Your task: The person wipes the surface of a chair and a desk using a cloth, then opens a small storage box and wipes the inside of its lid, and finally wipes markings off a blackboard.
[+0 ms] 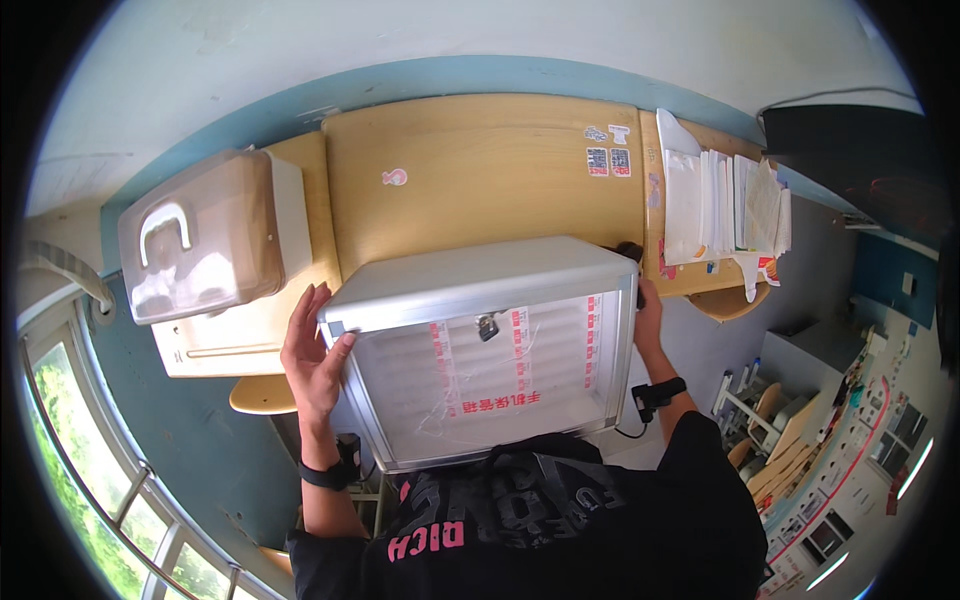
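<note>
A silver aluminium-framed storage case (480, 277) with a clear front panel (480, 375) is held between my hands, close against my black shirt. Its far part overlaps the wooden desk (480, 165) in this view; whether it rests there I cannot tell. My left hand (313, 356) grips the left end, thumb on the frame corner and fingers along the side. On the opposite end, my right hand (648, 315) is pressed to the side, its fingers partly hidden behind the case. A small lock (487, 327) sits at the panel's edge. Red writing and label strips show on the case.
Left on the desks stands a box with a translucent brown lid (202, 232) and white handle. Papers and books (727, 202) stand at the right, near a dark screen-like panel (862, 172). Chairs (772, 420) are farther right; a window (82, 420) is at lower left.
</note>
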Available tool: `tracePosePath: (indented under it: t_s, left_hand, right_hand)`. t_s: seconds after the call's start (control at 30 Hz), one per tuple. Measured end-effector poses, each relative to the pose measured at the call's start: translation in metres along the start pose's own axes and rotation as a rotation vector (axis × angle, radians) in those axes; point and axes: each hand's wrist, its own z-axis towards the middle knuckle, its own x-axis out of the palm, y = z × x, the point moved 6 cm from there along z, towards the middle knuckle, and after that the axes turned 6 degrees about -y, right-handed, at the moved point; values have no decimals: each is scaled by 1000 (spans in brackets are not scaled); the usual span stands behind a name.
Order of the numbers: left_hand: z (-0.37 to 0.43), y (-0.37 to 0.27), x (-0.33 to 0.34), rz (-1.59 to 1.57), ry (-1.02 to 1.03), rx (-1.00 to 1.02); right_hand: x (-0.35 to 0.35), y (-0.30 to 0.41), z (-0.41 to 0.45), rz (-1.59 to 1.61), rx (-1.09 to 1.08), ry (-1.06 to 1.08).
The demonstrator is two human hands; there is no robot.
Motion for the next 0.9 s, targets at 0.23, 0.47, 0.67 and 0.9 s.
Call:
tracePosePath:
  t_s: [0.23, 0.47, 0.67, 0.9]
  left_hand:
    - [-21, -6, 2, 467, -234, 60]
    - [-20, 7, -16, 295, -190, -162]
    - [-12, -1, -3, 297, -127, -207]
    - [-12, -18, -2, 239, -98, -186]
  right_hand:
    - [23, 26, 84, -337, -262, -364]
    - [83, 132, 150, 52, -516, 238]
    - [159, 181, 167, 162, -885, 738]
    - [59, 106, 236, 7, -437, 41]
